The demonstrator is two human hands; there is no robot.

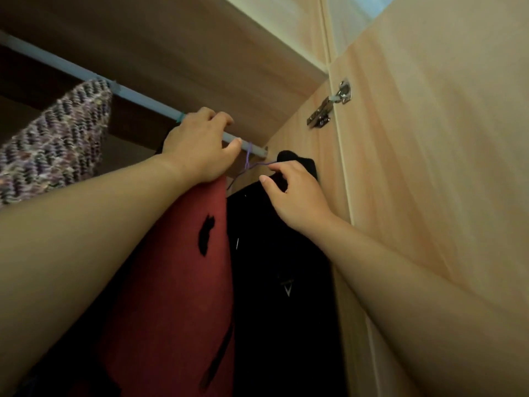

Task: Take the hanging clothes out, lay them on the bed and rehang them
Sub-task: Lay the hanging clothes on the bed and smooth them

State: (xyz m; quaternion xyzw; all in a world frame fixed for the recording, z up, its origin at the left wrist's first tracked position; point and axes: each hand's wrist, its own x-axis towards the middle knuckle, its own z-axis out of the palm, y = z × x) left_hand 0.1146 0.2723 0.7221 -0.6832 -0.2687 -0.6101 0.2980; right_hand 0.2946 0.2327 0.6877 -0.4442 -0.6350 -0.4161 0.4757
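– Confirming hand status. Where is the left hand (200,144)?
– Left hand: fingers curled over the pale blue rail (86,77), thumb beneath, gripping it. The red garment (177,282) hangs at its 6 o'clock.
– And the right hand (294,196)?
– Right hand: at 4 o'clock of the left hand, near but apart. Index finger and thumb pinch the shoulder of the black garment (280,267), at the arm of the purple hanger (248,157). The hanger's hook sits on the rail, just beside the left thumb.
– Position of the other clothes?
– Black garment: hanging, touching the red garment, beside the wardrobe's side panel (297,133). Knit garment (57,144): on the rail at 9 o'clock of the left hand, well apart. Metal hinge (329,107): at 1 o'clock of the right hand, joining the side panel to the open door (429,167).
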